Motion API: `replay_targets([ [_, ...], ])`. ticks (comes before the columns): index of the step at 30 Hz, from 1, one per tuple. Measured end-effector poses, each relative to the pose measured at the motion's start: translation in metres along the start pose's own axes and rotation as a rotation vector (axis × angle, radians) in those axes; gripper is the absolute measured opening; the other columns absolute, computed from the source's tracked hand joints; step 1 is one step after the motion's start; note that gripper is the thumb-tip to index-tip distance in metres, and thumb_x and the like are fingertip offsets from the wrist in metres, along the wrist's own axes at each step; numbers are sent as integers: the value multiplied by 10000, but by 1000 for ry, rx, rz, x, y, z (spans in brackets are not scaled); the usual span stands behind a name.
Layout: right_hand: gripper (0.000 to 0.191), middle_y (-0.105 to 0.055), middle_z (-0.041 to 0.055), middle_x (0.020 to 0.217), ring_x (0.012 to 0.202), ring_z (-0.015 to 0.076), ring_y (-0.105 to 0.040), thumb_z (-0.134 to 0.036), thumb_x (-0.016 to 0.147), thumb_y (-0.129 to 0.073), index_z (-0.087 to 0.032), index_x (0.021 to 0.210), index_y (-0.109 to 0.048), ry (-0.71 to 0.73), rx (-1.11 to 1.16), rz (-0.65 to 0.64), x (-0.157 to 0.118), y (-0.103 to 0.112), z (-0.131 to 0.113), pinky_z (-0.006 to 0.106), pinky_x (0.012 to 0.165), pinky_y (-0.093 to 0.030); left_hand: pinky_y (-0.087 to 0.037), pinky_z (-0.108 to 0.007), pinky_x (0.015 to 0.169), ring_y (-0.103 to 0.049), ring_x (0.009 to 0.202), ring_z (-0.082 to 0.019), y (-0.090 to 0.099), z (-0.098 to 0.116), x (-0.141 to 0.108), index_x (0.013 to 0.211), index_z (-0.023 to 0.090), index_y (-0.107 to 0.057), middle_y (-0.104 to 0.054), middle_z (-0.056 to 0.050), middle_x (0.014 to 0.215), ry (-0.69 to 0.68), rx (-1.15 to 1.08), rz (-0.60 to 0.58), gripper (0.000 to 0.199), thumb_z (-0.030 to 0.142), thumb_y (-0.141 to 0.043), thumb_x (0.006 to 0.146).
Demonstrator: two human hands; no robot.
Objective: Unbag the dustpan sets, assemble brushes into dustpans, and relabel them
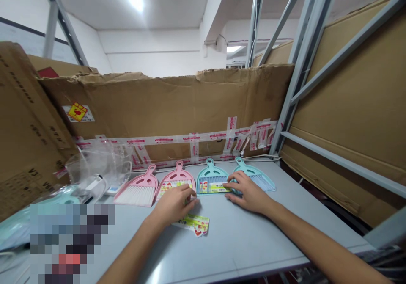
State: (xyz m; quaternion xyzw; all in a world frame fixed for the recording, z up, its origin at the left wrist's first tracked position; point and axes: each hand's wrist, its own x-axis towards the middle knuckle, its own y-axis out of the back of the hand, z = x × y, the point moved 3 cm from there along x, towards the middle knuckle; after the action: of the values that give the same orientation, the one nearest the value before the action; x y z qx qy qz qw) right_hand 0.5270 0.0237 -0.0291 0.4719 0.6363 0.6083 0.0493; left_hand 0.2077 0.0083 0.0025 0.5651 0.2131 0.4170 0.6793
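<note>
Four dustpan-and-brush sets lie in a row: a pink one [139,189], a second pink one [179,173], a turquoise one [209,172] and another turquoise one [258,178]. Printed label cards lie on the second pink set and the first turquoise set. My right hand [245,192] spreads its fingers, the tips touching the right end of the card [211,187] on the first turquoise set. My left hand [175,202] has curled fingers at the front of the second pink set; what they hold, if anything, is hidden. Loose label cards [196,223] lie partly under it.
A large cardboard box [171,106] with tape stands behind the grey table [253,250]. To the left are clear plastic bags [98,161] and a bagged turquoise item [60,197]. Metal shelf posts [294,59] and more cardboard flank the right side.
</note>
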Motion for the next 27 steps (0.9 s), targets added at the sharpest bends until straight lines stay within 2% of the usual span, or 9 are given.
replay_targets([
  [3, 320, -718, 141, 1277, 1199, 327, -626, -399, 1084, -711, -289, 1368, -811, -3, 37, 17, 1, 2, 0, 552, 1059, -576, -506, -317, 838, -727, 937, -229, 7, 9, -10, 1074, 264, -834, -776, -45, 1004, -103, -177, -115, 227, 468, -776, 991],
  [6, 328, -724, 146, 1263, 1188, 323, -637, -395, 1092, -696, -263, 1370, -808, -17, 57, 46, 2, 3, -1, 546, 1058, -581, -540, -345, 949, -733, 1075, -272, 4, 21, -15, 1155, 292, -859, -788, -65, 1130, -145, -327, -192, 433, 545, -946, 815],
  [8, 334, -725, 149, 1261, 1188, 325, -643, -390, 1086, -703, -249, 1372, -801, -15, 57, 58, 2, 3, -2, 544, 1053, -587, -552, -372, 998, -734, 1115, -296, -3, 26, -16, 1199, 298, -866, -784, -85, 1177, -168, -371, -218, 525, 564, -979, 761],
  [10, 338, -728, 149, 1251, 1179, 326, -651, -383, 1078, -712, -248, 1377, -795, -10, 56, 68, 2, 2, -4, 534, 1038, -596, -573, -363, 935, -745, 1041, -283, -10, 28, -16, 1195, 286, -869, -789, -89, 1144, -174, -396, -227, 501, 529, -972, 770],
  [14, 327, -735, 143, 1208, 1142, 318, -659, -374, 1077, -715, -241, 1367, -788, -1, 67, 91, 2, 2, -5, 505, 999, -603, -544, -290, 723, -729, 812, -208, -20, 30, -16, 1064, 248, -870, -806, -59, 961, -165, -433, -232, 225, 284, -845, 843],
  [17, 312, -736, 143, 1199, 1129, 315, -658, -367, 1082, -708, -233, 1354, -782, 5, 64, 107, 2, 1, -4, 496, 984, -598, -523, -272, 671, -702, 725, -180, -18, 39, -18, 979, 230, -864, -807, -45, 877, -185, -476, -247, 208, 160, -750, 821],
  [21, 283, -745, 141, 1175, 1092, 308, -658, -315, 1099, -670, -231, 1351, -767, 77, 25, 130, 3, 2, -7, 493, 950, -589, -552, -281, 706, -711, 757, -184, 0, 50, -22, 915, 216, -846, -819, -70, 913, -254, -737, -245, 73, 251, -802, 868],
  [24, 312, -754, 144, 1177, 1081, 307, -660, -302, 1103, -652, -237, 1396, -736, 154, 13, 131, 1, 1, -14, 505, 948, -582, -586, -318, 802, -761, 868, -218, 16, 45, -23, 910, 189, -804, -835, -118, 972, -258, -1009, -176, 210, 394, -849, 926],
  [27, 398, -747, 162, 1253, 1154, 333, -662, -382, 1108, -630, -250, 1480, -685, 227, 50, 94, 0, 1, -27, 554, 1012, -571, -592, -332, 834, -770, 907, -225, 23, 28, -21, 902, 178, -723, -821, -124, 988, -178, -1258, -61, 329, 442, -919, 895],
])
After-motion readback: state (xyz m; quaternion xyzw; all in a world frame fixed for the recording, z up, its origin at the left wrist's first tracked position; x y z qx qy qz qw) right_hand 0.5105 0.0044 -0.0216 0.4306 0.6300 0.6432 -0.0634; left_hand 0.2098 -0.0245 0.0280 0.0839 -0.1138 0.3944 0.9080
